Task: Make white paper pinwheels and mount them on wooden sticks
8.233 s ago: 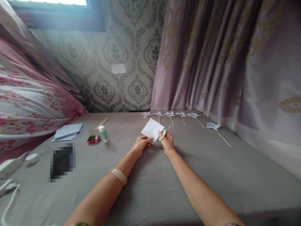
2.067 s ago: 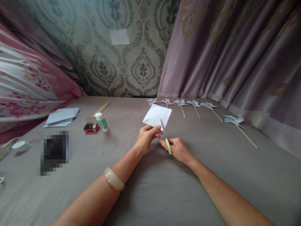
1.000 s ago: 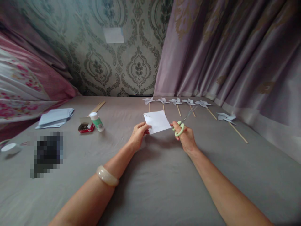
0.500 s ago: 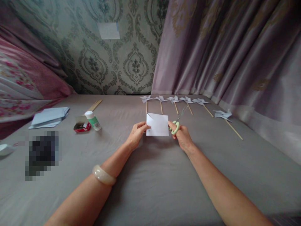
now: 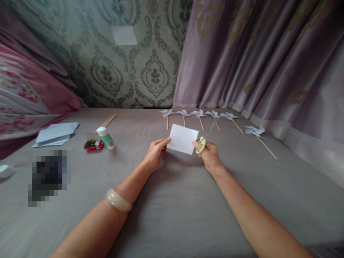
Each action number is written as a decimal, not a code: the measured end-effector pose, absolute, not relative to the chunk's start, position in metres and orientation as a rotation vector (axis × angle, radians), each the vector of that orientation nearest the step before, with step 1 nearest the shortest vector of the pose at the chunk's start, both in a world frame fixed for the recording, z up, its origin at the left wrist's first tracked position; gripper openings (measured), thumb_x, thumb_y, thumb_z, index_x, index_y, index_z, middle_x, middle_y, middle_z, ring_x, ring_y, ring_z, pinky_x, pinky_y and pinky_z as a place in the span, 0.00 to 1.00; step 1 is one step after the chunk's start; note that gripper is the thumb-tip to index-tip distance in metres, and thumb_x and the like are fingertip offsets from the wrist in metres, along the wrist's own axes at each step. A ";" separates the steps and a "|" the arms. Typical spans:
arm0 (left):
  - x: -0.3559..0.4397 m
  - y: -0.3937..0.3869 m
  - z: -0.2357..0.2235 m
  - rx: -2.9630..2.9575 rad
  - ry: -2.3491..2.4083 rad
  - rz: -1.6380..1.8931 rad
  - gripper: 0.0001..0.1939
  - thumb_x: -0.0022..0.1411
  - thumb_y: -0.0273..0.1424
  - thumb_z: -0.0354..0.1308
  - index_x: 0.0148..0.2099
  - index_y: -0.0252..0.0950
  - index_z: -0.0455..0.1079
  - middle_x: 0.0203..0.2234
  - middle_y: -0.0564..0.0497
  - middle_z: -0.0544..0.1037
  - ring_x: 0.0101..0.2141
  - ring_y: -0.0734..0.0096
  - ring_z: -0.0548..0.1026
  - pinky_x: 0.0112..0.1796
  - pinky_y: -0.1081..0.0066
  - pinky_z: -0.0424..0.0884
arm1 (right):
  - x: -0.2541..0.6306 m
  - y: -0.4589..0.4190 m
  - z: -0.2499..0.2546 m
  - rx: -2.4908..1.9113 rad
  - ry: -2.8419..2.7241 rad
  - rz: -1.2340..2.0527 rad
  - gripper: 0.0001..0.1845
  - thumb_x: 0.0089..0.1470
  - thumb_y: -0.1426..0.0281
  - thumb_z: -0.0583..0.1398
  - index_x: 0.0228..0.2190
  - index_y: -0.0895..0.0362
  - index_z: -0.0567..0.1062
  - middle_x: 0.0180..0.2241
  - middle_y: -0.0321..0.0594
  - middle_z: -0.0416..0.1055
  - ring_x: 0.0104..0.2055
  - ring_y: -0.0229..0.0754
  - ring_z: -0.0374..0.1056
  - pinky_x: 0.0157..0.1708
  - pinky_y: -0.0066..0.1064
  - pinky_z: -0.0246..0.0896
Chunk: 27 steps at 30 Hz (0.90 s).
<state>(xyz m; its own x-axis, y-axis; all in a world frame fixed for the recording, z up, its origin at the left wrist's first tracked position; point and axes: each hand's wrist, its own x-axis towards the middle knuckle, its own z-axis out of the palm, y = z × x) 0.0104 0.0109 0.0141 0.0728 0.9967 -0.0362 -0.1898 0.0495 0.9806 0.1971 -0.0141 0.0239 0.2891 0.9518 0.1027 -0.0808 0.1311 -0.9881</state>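
A white sheet of paper [image 5: 183,139] is held up above the grey cloth, tilted a little clockwise. My left hand [image 5: 156,152] pinches its left edge, thumb on top. At the right edge my right hand [image 5: 209,154] touches the paper with its thumb while gripping scissors [image 5: 202,145] with pale green handles. The blades point up and away, toward the row of pinwheels. Several white paper pinwheels [image 5: 199,114] on wooden sticks lie beyond my hands, running from the middle to the right.
On the left lie a stack of paper [image 5: 55,135], an open red box [image 5: 93,145] with small things inside, a white and green bottle [image 5: 106,138] and flat wooden sticks [image 5: 109,120]. A blurred dark patch [image 5: 49,175] hides something nearer. Patterned wall and curtains [image 5: 255,53] border the grey surface.
The paper has turned in my hands; its right side sits further right and a slit seen at its upper left corner no longer shows there. The scissors stay in my right hand.
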 end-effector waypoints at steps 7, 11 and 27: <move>0.019 0.001 0.021 1.098 0.902 1.157 0.12 0.46 0.37 0.65 0.22 0.35 0.70 0.19 0.55 0.65 0.23 0.76 0.60 0.27 0.71 0.53 | 0.194 -0.012 0.018 -1.132 -0.886 0.870 0.21 0.33 0.56 0.68 0.20 0.57 0.67 0.16 0.27 0.56 0.19 0.30 0.47 0.17 0.26 0.42; 0.025 -0.003 0.020 1.108 0.913 1.128 0.10 0.44 0.35 0.66 0.28 0.34 0.76 0.22 0.53 0.72 0.23 0.76 0.61 0.27 0.71 0.53 | 0.189 -0.014 0.018 -1.101 -0.855 0.863 0.21 0.33 0.56 0.68 0.21 0.58 0.67 0.18 0.29 0.59 0.19 0.30 0.49 0.17 0.25 0.44; 0.033 -0.006 0.016 1.007 0.941 1.160 0.16 0.42 0.39 0.69 0.20 0.33 0.69 0.17 0.55 0.67 0.20 0.79 0.61 0.25 0.73 0.54 | 0.182 -0.025 0.021 -1.213 -1.096 0.884 0.24 0.41 0.49 0.64 0.19 0.56 0.65 0.15 0.28 0.53 0.18 0.31 0.47 0.18 0.27 0.43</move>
